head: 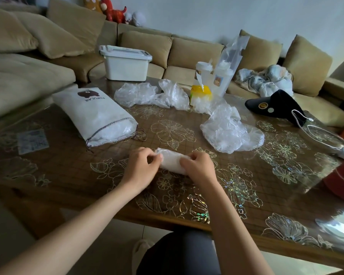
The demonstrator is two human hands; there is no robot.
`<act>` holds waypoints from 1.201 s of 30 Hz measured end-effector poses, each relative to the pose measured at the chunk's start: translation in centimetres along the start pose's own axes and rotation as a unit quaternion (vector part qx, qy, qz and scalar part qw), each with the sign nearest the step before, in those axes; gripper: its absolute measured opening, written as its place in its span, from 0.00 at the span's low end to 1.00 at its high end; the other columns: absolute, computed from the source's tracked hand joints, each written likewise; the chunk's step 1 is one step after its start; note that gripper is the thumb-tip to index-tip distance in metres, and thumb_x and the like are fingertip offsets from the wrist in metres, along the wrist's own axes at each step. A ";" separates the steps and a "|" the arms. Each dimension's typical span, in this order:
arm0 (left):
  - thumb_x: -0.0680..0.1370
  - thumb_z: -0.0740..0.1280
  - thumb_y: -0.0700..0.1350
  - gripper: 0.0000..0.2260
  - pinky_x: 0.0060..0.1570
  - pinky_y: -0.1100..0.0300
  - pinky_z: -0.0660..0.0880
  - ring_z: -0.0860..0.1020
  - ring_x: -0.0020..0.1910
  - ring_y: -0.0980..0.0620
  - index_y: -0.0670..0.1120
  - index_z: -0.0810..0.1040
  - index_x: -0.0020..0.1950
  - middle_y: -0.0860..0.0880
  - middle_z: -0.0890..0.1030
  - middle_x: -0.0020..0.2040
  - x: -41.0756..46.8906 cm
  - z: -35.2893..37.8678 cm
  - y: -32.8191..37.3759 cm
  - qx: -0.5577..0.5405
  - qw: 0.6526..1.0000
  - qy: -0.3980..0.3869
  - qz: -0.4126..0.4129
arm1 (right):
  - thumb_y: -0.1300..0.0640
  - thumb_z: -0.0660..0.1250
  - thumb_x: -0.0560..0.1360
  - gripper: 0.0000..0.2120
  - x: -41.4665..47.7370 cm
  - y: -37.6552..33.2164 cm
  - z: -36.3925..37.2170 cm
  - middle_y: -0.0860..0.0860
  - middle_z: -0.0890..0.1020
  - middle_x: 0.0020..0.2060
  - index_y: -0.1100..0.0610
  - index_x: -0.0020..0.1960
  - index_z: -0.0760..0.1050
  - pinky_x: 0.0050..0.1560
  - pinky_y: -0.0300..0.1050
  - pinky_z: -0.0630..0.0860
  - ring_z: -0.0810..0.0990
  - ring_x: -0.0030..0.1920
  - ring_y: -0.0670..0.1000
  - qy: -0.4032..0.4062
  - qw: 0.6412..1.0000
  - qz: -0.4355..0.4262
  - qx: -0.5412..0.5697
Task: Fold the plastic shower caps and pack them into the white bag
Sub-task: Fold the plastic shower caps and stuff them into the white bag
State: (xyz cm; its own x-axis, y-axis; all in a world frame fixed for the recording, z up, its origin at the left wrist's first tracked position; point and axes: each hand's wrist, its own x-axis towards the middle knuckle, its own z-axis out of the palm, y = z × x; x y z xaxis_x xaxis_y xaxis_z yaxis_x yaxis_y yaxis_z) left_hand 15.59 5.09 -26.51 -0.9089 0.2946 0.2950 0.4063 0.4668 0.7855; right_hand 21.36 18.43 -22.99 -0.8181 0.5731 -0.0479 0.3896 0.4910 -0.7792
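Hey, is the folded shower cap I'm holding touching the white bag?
Apart. The head view shows a strip of bare table between the folded shower cap and the open end of the white bag.

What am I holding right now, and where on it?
A rolled-up shower cap: the left grip pinches its left end, and the right grip holds its right end.

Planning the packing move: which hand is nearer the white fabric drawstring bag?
Left. The left hand grips one end of the rolled plastic shower cap, close by the white fabric drawstring bag; the right hand grips the other end, farther right.
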 end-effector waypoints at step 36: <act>0.79 0.61 0.43 0.17 0.73 0.52 0.46 0.46 0.75 0.46 0.47 0.71 0.69 0.45 0.50 0.77 2.2 -11.3 -3.5 0.311 0.941 -0.012 0.134 | 0.63 0.70 0.71 0.04 0.0 -9.0 8.8 0.60 0.81 0.38 0.62 0.38 0.76 0.35 0.47 0.76 0.80 0.38 0.59 -0.080 0.908 0.172 0.375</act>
State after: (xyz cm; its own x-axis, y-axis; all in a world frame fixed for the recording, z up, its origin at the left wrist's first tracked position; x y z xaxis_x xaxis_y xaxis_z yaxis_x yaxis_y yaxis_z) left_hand 11.09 -5.33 -22.41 -0.7667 0.4862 0.4193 0.6034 0.7689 0.2117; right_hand 14.11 8.21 -21.45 -0.7768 0.4764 -0.4119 0.2852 -0.3170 -0.9045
